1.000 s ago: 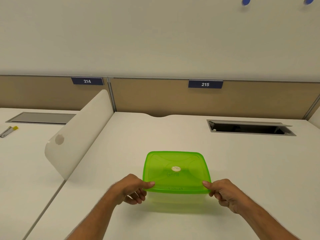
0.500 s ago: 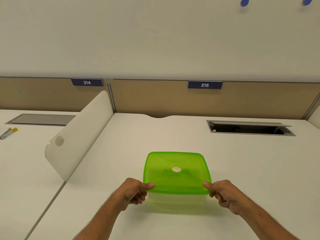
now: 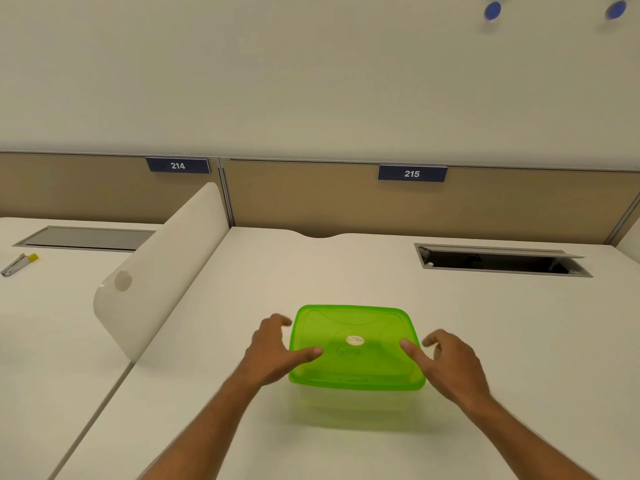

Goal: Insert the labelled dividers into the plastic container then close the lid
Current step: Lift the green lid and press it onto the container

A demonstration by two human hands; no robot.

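A clear plastic container (image 3: 353, 410) stands on the white desk in front of me, topped by a bright green lid (image 3: 356, 327) with a round white sticker and handwriting. My left hand (image 3: 273, 351) lies at the lid's left edge, thumb resting on top, fingers spread along the side. My right hand (image 3: 446, 362) mirrors it at the right edge, thumb on the lid, fingers apart. Neither hand clasps the lid. Whatever is inside the container is hidden under the lid.
A white curved partition (image 3: 162, 268) stands left of the container. An open cable hatch (image 3: 498, 261) is set into the desk (image 3: 519, 341) at the back right. A stapler-like tool (image 3: 19, 264) lies on the neighbouring desk far left. Tan panels labelled 214 and 215 run behind.
Both hands have let go of the lid's front corners and moved up along its sides, fingers now spread with thumbs on top. The view has tilted slightly.
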